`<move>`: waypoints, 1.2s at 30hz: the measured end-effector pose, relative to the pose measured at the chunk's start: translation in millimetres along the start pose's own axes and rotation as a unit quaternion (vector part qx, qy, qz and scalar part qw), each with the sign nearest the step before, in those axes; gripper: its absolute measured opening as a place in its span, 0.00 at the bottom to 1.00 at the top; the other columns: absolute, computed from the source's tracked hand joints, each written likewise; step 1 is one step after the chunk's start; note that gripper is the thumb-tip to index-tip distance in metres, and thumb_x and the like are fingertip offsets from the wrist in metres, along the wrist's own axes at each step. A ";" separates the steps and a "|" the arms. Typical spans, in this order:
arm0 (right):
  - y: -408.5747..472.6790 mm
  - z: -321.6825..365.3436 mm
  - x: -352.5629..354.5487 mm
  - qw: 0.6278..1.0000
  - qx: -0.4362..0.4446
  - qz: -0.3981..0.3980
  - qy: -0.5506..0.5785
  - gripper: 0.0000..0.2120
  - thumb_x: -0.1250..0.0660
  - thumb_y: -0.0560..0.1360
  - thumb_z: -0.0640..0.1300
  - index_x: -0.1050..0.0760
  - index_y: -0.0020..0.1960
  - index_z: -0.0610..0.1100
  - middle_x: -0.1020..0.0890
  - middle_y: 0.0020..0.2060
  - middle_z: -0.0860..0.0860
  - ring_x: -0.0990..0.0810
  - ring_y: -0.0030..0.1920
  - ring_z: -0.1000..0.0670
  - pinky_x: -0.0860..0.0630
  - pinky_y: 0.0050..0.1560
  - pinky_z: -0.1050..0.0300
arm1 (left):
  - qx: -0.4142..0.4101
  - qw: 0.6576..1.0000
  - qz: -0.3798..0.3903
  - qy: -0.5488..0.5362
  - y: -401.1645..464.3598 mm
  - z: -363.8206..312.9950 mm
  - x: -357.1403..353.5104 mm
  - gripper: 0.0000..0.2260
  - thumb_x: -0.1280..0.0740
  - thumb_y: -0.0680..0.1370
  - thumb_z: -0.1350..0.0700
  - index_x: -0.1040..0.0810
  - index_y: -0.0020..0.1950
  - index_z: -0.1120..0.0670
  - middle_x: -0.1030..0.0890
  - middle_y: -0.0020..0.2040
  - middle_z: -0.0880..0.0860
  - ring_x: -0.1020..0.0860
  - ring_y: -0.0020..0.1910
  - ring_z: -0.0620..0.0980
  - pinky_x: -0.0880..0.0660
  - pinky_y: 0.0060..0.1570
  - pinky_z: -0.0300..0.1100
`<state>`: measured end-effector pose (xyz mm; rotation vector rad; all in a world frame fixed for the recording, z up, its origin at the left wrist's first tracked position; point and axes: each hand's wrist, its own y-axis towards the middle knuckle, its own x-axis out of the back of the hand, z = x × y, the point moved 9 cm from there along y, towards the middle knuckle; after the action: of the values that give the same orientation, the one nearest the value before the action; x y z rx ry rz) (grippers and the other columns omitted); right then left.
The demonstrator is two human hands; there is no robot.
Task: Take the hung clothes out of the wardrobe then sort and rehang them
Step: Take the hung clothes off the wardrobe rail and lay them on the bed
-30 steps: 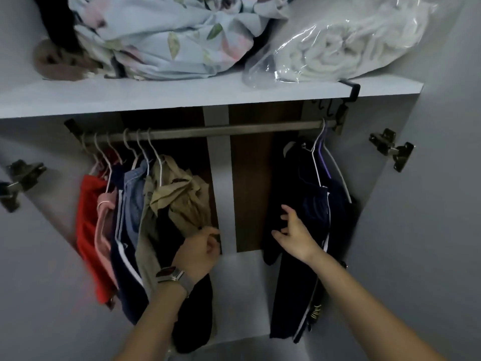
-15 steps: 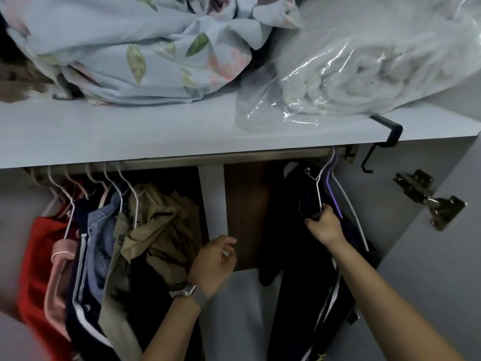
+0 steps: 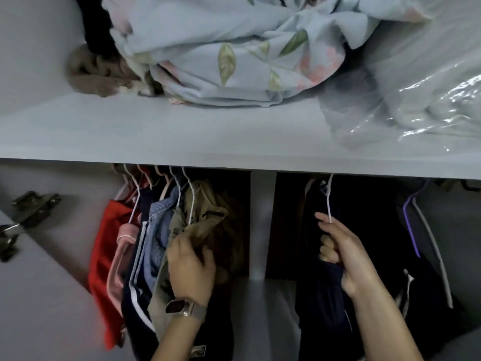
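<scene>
Under the wardrobe shelf [image 3: 182, 134] hang two groups of clothes. On the left are a red garment [image 3: 104, 246], a pink one [image 3: 122, 238], denim [image 3: 158, 225] and an olive-khaki garment [image 3: 208, 217] on wire hangers. My left hand [image 3: 190, 267], with a watch on its wrist, grips the khaki garment's fabric. On the right, my right hand [image 3: 338, 248] holds a white hanger [image 3: 328, 196] with a dark navy garment [image 3: 322, 295] on it. Further right hang a purple hanger [image 3: 411, 225] and a grey hanger [image 3: 429, 235] with dark clothes. The shelf hides the rail.
On the shelf lie a floral light-blue bedsheet [image 3: 234, 53], a brown item [image 3: 96, 76] and a clear plastic bag of white bedding [image 3: 416, 100]. A white vertical divider [image 3: 261, 217] splits the back. A metal door hinge [image 3: 31, 207] sits on the left.
My right hand has closed round the white hanger with the navy garment and shifted it left. My left hand moved left onto the khaki garment. The camera tilted upward, and the shelf now hides the rail.
</scene>
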<state>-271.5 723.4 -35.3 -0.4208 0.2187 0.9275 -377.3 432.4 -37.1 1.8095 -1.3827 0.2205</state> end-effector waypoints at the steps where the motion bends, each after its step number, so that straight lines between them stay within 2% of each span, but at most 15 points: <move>1: -3.7 -4.0 -3.4 1.000 -0.001 0.000 -0.018 0.10 0.37 0.77 0.38 0.22 0.56 0.46 0.39 0.24 0.54 0.42 0.21 0.58 0.43 0.19 0.66 | 0.020 1.000 -0.010 0.003 2.8 11.8 4.9 0.22 0.30 0.69 0.66 0.29 0.63 0.65 0.25 0.58 0.63 0.28 0.59 0.62 0.33 0.62 0.48; 4: -12.3 -15.1 -10.5 0.998 0.009 -0.012 -0.062 0.09 0.36 0.77 0.38 0.22 0.56 0.42 0.37 0.25 0.53 0.41 0.22 0.57 0.44 0.19 0.66 | 0.070 0.994 0.082 -0.018 8.0 45.3 -15.8 0.30 0.31 0.70 0.64 0.36 0.70 0.63 0.28 0.65 0.63 0.29 0.64 0.59 0.34 0.63 0.42; 6: -16.3 -19.9 -13.1 0.996 0.019 -0.025 -0.087 0.09 0.36 0.77 0.38 0.22 0.56 0.40 0.35 0.27 0.52 0.40 0.22 0.57 0.45 0.18 0.66 | 0.112 0.979 0.171 0.019 5.9 63.8 -40.6 0.28 0.31 0.72 0.57 0.36 0.69 0.61 0.25 0.62 0.63 0.25 0.60 0.60 0.27 0.55 0.45; 8: -20.8 -24.9 -16.1 0.994 0.018 -0.029 -0.103 0.09 0.36 0.77 0.38 0.22 0.56 0.40 0.35 0.27 0.51 0.40 0.21 0.57 0.45 0.17 0.66 | 0.119 0.969 0.212 0.036 6.1 69.6 -56.1 0.22 0.32 0.72 0.55 0.31 0.64 0.61 0.22 0.57 0.63 0.22 0.56 0.61 0.26 0.51 0.47; 10: -25.5 -29.7 -18.4 0.993 0.011 -0.029 -0.112 0.08 0.36 0.77 0.38 0.22 0.55 0.40 0.36 0.25 0.50 0.41 0.20 0.57 0.45 0.17 0.66 | 0.118 0.972 0.201 -0.037 11.3 65.0 -63.2 0.18 0.33 0.74 0.61 0.27 0.63 0.62 0.22 0.59 0.63 0.25 0.60 0.60 0.29 0.57 0.43; 12: -29.0 -31.5 -20.1 0.993 0.004 -0.026 -0.111 0.09 0.36 0.77 0.38 0.22 0.56 0.40 0.37 0.23 0.52 0.41 0.19 0.57 0.46 0.18 0.67 | 0.117 0.968 0.178 -0.130 16.0 50.7 -60.3 0.16 0.36 0.75 0.67 0.26 0.63 0.62 0.23 0.60 0.58 0.27 0.63 0.53 0.35 0.60 0.37; 15: -32.0 -35.1 -20.2 0.993 -0.018 -0.018 -0.112 0.11 0.36 0.77 0.37 0.24 0.58 0.45 0.39 0.23 0.53 0.43 0.20 0.57 0.47 0.19 0.67 | 0.094 0.961 0.131 -0.224 22.2 24.8 -44.5 0.16 0.39 0.74 0.72 0.24 0.60 0.61 0.23 0.55 0.52 0.28 0.58 0.46 0.35 0.56 0.33; 18: -35.4 -39.3 -21.6 0.994 -0.027 -0.006 -0.102 0.12 0.37 0.77 0.38 0.24 0.58 0.48 0.40 0.23 0.53 0.44 0.19 0.57 0.48 0.19 0.69 | 0.067 0.954 0.129 -0.261 23.4 3.4 -32.8 0.14 0.39 0.73 0.68 0.22 0.55 0.56 0.22 0.50 0.46 0.26 0.53 0.42 0.33 0.49 0.27; 21: -33.4 -45.4 -22.9 0.996 -0.032 -0.008 -0.085 0.07 0.37 0.77 0.36 0.23 0.54 0.41 0.41 0.22 0.52 0.45 0.19 0.56 0.49 0.20 0.69 | 0.032 0.949 0.172 -0.262 11.4 -4.4 -32.2 0.15 0.39 0.69 0.61 0.22 0.53 0.54 0.20 0.49 0.46 0.24 0.52 0.41 0.32 0.49 0.22; 24: -30.3 -51.7 -26.9 0.998 -0.037 -0.006 -0.050 0.03 0.36 0.76 0.34 0.24 0.48 0.38 0.35 0.25 0.50 0.39 0.21 0.55 0.44 0.19 0.65 | 0.004 0.956 0.191 -0.223 -11.3 -3.0 -25.7 0.14 0.37 0.71 0.65 0.22 0.55 0.57 0.20 0.50 0.50 0.24 0.51 0.42 0.34 0.49 0.20; 26: -30.8 -57.4 -34.9 0.999 -0.047 0.004 -0.026 0.03 0.35 0.75 0.34 0.24 0.48 0.37 0.26 0.31 0.46 0.32 0.25 0.54 0.38 0.21 0.63 | 0.000 0.960 0.181 -0.215 -18.9 -4.6 -19.3 0.16 0.36 0.72 0.69 0.22 0.56 0.57 0.20 0.51 0.49 0.25 0.52 0.40 0.36 0.48 0.19; 28: -34.0 -64.5 -50.6 0.998 -0.062 0.033 0.004 0.07 0.34 0.74 0.34 0.24 0.52 0.37 0.17 0.43 0.44 0.27 0.29 0.52 0.34 0.23 0.62 | -0.007 0.958 0.185 -0.220 -21.1 -10.7 -20.4 0.15 0.37 0.72 0.67 0.22 0.57 0.55 0.20 0.51 0.48 0.25 0.52 0.40 0.35 0.48 0.19; 31: -37.0 -64.4 -81.7 0.991 -0.058 0.094 0.070 0.16 0.34 0.70 0.37 0.26 0.58 0.38 0.17 0.55 0.46 0.26 0.28 0.52 0.35 0.22 0.63 | -0.018 0.947 0.228 -0.225 -23.5 -23.1 -29.9 0.16 0.38 0.72 0.62 0.22 0.57 0.54 0.20 0.52 0.49 0.24 0.53 0.42 0.33 0.51 0.23; 34: -29.8 -50.9 -104.8 0.990 -0.031 0.114 0.074 0.15 0.36 0.72 0.35 0.27 0.59 0.40 0.17 0.55 0.51 0.26 0.29 0.52 0.39 0.21 0.63 | -0.032 0.942 0.250 -0.221 -25.8 -24.5 -32.9 0.17 0.40 0.70 0.60 0.22 0.56 0.55 0.19 0.50 0.50 0.22 0.52 0.44 0.30 0.51 0.27; 36: -18.8 -48.3 -114.4 0.993 -0.033 0.112 0.023 0.13 0.37 0.75 0.34 0.28 0.59 0.41 0.17 0.45 0.50 0.26 0.29 0.52 0.39 0.22 0.62 | -0.043 0.944 0.251 -0.209 -24.8 -22.5 -32.3 0.17 0.40 0.69 0.61 0.22 0.57 0.55 0.20 0.50 0.50 0.22 0.52 0.45 0.29 0.51 0.28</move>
<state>-323.5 609.0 -32.7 -0.4855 0.2827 1.1483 -360.7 472.5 -53.9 1.4503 -2.1136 0.0319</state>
